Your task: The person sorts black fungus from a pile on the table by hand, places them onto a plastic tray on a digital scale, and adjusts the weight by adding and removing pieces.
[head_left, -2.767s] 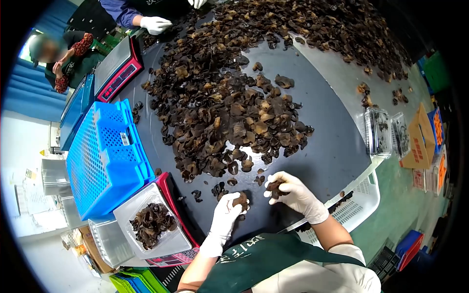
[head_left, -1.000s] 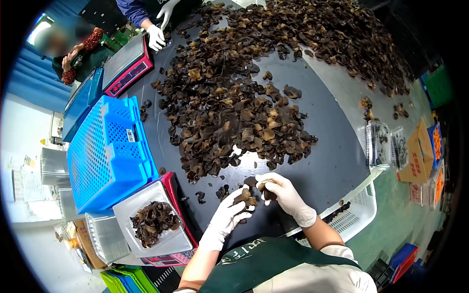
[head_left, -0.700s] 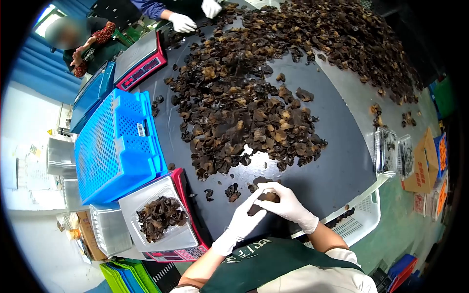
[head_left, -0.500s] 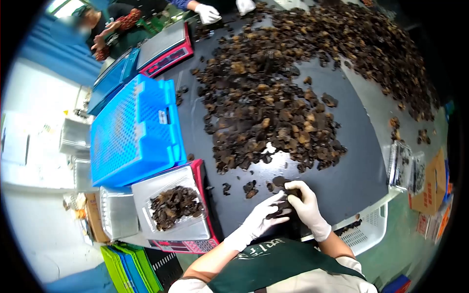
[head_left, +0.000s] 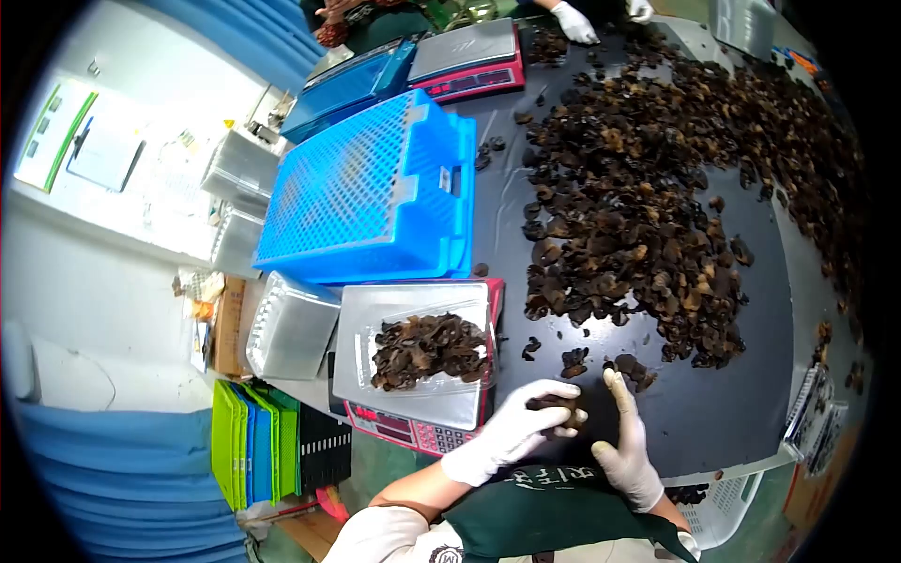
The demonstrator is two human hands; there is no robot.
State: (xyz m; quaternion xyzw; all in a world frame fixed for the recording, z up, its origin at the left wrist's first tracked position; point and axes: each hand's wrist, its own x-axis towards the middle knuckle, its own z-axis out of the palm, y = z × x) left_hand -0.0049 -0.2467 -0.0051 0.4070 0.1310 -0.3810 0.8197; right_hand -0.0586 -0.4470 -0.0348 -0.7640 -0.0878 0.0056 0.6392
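My left hand [head_left: 516, 427], in a white glove, is curled around a few pieces of dried black fungus [head_left: 556, 409] above the near edge of the dark table. My right hand [head_left: 631, 448], also gloved, is open beside it, thumb and fingers apart. Its index fingertip is close to some loose dark fungus pieces [head_left: 638, 375] on the table; whether it touches them I cannot tell. To the left, a clear plastic tray [head_left: 434, 383] of fungus rests on a red scale [head_left: 399, 427]. A large spread heap of black fungus [head_left: 638, 216] covers the table beyond my hands.
An upturned-looking blue crate [head_left: 347, 188] stands left of the heap, with a second scale [head_left: 469, 80] behind it. Stacked clear trays [head_left: 293, 328] sit at the left. A white basket [head_left: 723, 511] is below the table's near edge. A co-worker's gloved hand [head_left: 574, 23] is at the far side.
The view has turned left, so the scene sits further right. My right hand has let go of the fungus and moved apart from my left hand, which keeps some pieces.
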